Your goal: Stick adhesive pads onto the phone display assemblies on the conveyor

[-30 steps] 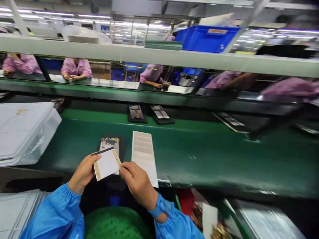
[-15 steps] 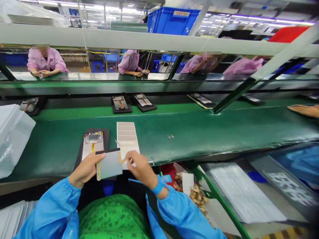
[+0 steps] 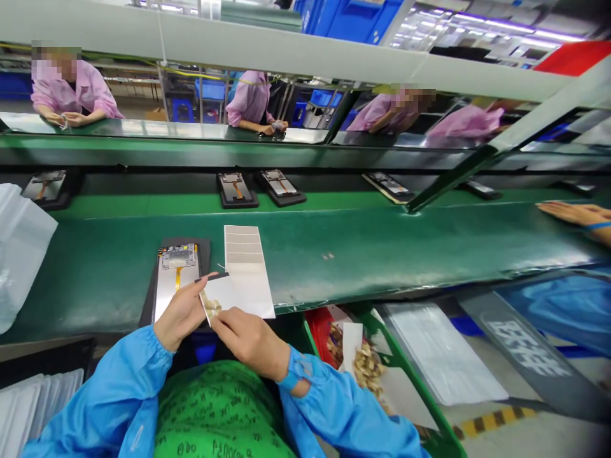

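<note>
My left hand (image 3: 184,312) holds a thin flat panel (image 3: 206,299) with a dark top edge, seen at a steep tilt. My right hand (image 3: 251,340) pinches a crumpled tan strip (image 3: 212,306) at the panel's lower side. Behind my hands a white sheet with beige labels (image 3: 243,248) lies on the green bench. Just left of the sheet, an opened device with a circuit board and orange ribbon (image 3: 177,257) rests on a dark foam tray (image 3: 204,251).
Several opened devices (image 3: 237,189) sit in trays on the green conveyor. A green bin (image 3: 429,407) with tan scraps stands at lower right, beside clear plastic sheets (image 3: 442,353). White plastic bags (image 3: 23,254) lie at left. Another person's hand (image 3: 568,212) rests at far right.
The panel has turned from facing up to a steep tilt. My right hand has moved left and down, to the panel's lower side, with the tan strip. The camera view has shifted.
</note>
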The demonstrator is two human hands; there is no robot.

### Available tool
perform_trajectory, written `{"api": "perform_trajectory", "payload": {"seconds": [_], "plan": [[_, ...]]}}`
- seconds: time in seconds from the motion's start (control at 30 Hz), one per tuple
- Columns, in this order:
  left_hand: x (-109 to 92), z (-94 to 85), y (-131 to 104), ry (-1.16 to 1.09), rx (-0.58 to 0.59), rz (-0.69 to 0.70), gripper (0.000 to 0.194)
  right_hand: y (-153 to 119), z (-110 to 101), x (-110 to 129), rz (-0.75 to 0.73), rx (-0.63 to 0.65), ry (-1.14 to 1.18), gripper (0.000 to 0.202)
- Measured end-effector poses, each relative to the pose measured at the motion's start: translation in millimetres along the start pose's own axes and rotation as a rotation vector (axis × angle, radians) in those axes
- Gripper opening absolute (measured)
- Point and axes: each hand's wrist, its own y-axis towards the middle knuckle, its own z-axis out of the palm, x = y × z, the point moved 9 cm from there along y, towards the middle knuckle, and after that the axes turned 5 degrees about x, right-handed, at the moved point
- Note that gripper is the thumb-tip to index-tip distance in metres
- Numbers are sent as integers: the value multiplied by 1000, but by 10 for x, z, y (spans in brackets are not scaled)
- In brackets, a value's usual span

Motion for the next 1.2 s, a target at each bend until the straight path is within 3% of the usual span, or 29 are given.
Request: {"api": "perform_trajectory", "payload": {"seconds": [0.2, 0.33, 0.43, 0.53, 0.6, 0.63, 0.73, 0.83, 0.9, 0.97, 1.03, 1.1, 1.13, 1.2], "plan": [[5, -47, 26, 74, -35, 22, 35, -2, -11, 8, -82, 25, -184, 17], [83, 39, 3, 102, 31, 1, 40, -46, 44, 64, -70, 24, -168, 18], [198, 201, -54, 104, 165, -59, 43, -69, 37, -24, 68, -54, 7, 21], [351, 344, -136, 80, 276, -156, 44, -271, -64, -411, 364, -228, 275, 18], [447, 388, -179, 61, 308, -223, 47, -715, -173, -824, 652, -382, 339, 13], [483, 400, -192, 51, 318, -248, 49, -1065, -236, -1038, 819, -462, 315, 12], [528, 421, -185, 28, 340, -278, 52, -2391, -407, -1484, 1287, -591, 67, 17], [550, 447, -131, 40, 338, -258, 51, -3354, -341, -1659, 1529, -318, -123, 18], [599, 472, -97, 61, 299, -219, 49, -3554, -259, -1625, 1592, -196, -148, 25], [673, 514, -87, 82, 243, -151, 47, -3237, -159, -1488, 1507, -175, -54, 29], [732, 572, -106, 99, 196, -52, 47, -2463, -29, -1230, 1221, -186, 202, 35], [732, 611, -162, 118, 168, 56, 49, -1533, 50, -800, 803, -139, 481, 69], [698, 611, -207, 131, 162, 103, 51, -1170, 62, -600, 658, -98, 555, 79], [544, 554, -327, 210, 156, 188, 53, -692, 58, -374, 510, -85, 658, 79]]}}
